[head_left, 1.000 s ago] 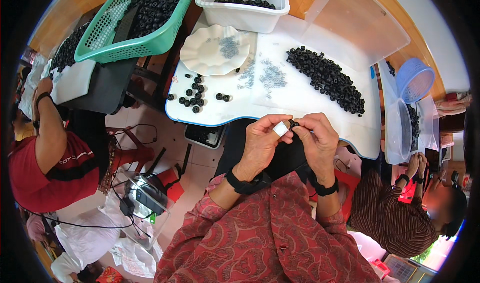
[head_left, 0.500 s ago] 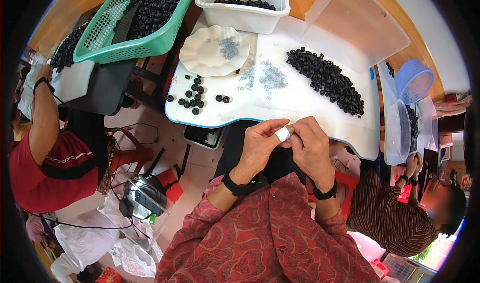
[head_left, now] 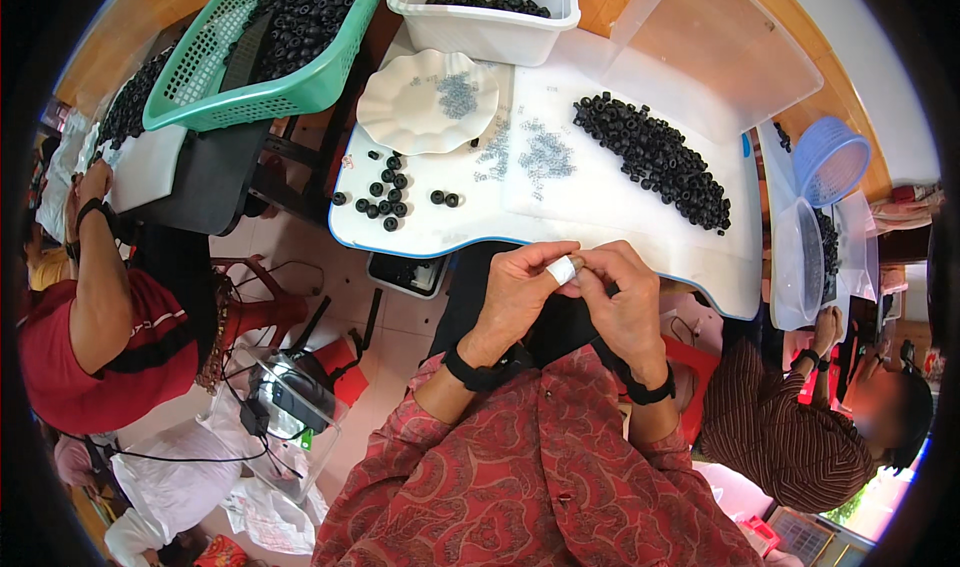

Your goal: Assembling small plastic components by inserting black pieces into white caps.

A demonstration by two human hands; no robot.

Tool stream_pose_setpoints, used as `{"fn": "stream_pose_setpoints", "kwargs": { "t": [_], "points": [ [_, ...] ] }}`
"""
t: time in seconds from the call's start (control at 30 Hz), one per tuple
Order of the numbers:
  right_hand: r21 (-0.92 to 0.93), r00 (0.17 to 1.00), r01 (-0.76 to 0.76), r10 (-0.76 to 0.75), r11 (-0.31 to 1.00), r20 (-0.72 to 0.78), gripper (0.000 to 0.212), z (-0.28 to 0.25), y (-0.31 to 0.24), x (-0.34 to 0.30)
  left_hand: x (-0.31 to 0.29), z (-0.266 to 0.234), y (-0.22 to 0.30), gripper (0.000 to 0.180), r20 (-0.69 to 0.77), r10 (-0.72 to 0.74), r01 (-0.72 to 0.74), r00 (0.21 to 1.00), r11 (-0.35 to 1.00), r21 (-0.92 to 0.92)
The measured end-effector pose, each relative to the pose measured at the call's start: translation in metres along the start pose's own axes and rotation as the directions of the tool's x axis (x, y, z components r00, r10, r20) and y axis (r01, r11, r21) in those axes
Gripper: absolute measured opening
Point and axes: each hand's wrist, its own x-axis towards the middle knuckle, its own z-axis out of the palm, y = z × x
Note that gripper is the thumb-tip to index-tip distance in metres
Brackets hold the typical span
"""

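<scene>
My left hand [head_left: 522, 285] and my right hand [head_left: 618, 283] meet fingertip to fingertip just off the near edge of the white table [head_left: 450, 229]. Both are closed in a pinch; whatever sits between the fingers is hidden. White tape wraps a left-hand finger. Beyond them lies a long heap of small black ring-shaped parts [head_left: 650, 162]. Small clear pieces [head_left: 545, 157] are scattered left of that heap, and more clear pieces [head_left: 457, 97] rest on a scalloped cream plate [head_left: 385, 107]. Several round black parts [head_left: 388, 192] stand near the table's left end.
A white tub [head_left: 480, 37] of black parts stands at the back. To its left is a green basket [head_left: 280, 102] with more of them. A clear plastic lid [head_left: 720, 52] leans at back right. People work on both sides, one in red [head_left: 100, 347], one in stripes [head_left: 780, 427].
My hands stay together at nearly the same spot, with slight finger movement. The person on the left has shifted an arm and leaned a little.
</scene>
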Motion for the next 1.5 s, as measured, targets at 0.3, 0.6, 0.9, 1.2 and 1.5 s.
{"fn": "stream_pose_setpoints", "kwargs": {
  "t": [0.3, 0.6, 0.9, 1.2, 1.5],
  "points": [
    [0.179, 0.979, 0.017, 0.019, 0.984, -0.201, 0.015, 0.010, 0.001, -0.007, 0.004, -0.005, 0.007, 0.027, 0.068, 0.033, -0.016, 0.997, 0.971, -0.238],
    [0.518, 0.988, -0.094, 0.144, 0.850, -0.056, 0.044, 0.013, -0.023, -0.013, -0.005, 0.004, 0.022, 0.032, 0.113, 0.064, -0.031, 0.992, 0.961, -0.273],
    [0.279, 0.995, -0.046, 0.069, 0.959, -0.073, 0.054, 0.016, -0.026, -0.008, -0.012, 0.015, 0.022, 0.035, 0.122, 0.130, -0.108, 0.984, 0.978, -0.178],
    [0.438, 0.984, -0.132, 0.171, 0.889, -0.050, 0.045, 0.020, -0.023, -0.008, -0.010, 0.017, 0.015, 0.035, 0.130, 0.188, -0.169, 0.974, 0.975, -0.147],
    [0.474, 0.974, -0.184, 0.226, 0.861, -0.031, 0.046, 0.018, -0.025, -0.009, -0.009, 0.019, 0.018, 0.033, 0.115, 0.214, -0.191, 0.970, 0.964, -0.185]
  ]
}}
